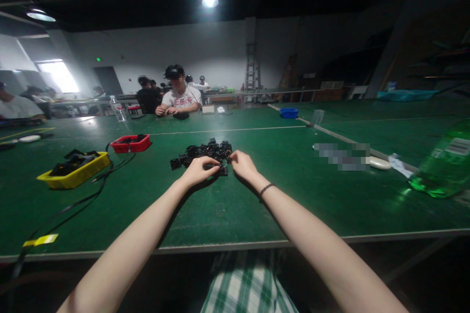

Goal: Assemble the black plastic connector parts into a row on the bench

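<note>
A pile of small black parts (200, 150) lies on the green table (227, 210) in front of me; their exact kind is too small to tell. My left hand (200, 170) is at the pile's near side, its thumb and fingers curved around a small black part (223, 171). On the right edge of the pile, my right hand (243, 164) has its fingertips pinched together against the parts. What the right fingertips hold, if anything, I cannot make out. A dark band (267, 189) circles the right wrist.
Left stand a yellow bin (79, 180) and a red bin (137, 145) with black parts, a cable (86, 200) beside them. A green bottle (446, 161) stands right, near a crumpled tissue (400, 165). Farther off is a blue tray (289, 113); a person (183, 100) sits across.
</note>
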`<state>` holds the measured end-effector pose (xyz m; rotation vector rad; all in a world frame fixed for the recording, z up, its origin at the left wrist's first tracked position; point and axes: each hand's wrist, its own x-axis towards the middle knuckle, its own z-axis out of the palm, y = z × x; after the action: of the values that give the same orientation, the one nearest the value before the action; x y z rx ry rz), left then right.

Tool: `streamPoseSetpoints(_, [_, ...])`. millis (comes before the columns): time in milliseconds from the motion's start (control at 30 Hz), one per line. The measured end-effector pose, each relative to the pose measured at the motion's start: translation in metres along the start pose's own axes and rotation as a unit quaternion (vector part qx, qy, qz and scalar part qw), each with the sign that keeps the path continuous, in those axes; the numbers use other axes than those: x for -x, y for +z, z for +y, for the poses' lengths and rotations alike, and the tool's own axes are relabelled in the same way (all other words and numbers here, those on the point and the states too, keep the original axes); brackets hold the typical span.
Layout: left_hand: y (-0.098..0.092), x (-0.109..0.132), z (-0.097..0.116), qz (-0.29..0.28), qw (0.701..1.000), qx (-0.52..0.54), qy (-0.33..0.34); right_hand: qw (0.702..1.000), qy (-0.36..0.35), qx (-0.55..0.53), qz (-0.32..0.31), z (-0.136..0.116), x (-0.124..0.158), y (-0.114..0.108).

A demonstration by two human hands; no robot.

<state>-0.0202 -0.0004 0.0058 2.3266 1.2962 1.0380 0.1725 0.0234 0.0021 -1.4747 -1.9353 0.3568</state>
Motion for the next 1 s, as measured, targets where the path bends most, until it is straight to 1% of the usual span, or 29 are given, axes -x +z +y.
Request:
streamPoseSetpoints(133, [0.0008,-0.0003,-0.0012,-0.002,1.0,-0.001,0.001,1.0,0.002,-0.011,0.002,0.0018,-0.0006,0.0008])
streamPoseSetpoints(300, [0.0014,-0.0002,-0.0033,-0.001,1.0,0.0,0.0,1.0,-0.012,0.009,-0.003,0.0024,-0.0013,0.0012])
streamPoseSetpoints(467, [0.0016,-0.0004,-0.0032,0.0,1.0,0.004,-0.008,1.0,-0.005,0.021,-0.006,0.0019,-0.0005,0.0007])
streamPoseSetpoints(767, [0.0018,-0.0005,-0.0043,0.003,1.0,0.0,-0.004,0.998,-0.009,0.053,0.011,0.0023,0.0,0.0007])
streamPoseSetpoints(1000, [0.0012,-0.0005,-0.0036,0.0,1.0,-0.007,-0.003,0.999,-0.007,0.035,0.0,0.003,-0.0005,0.0012])
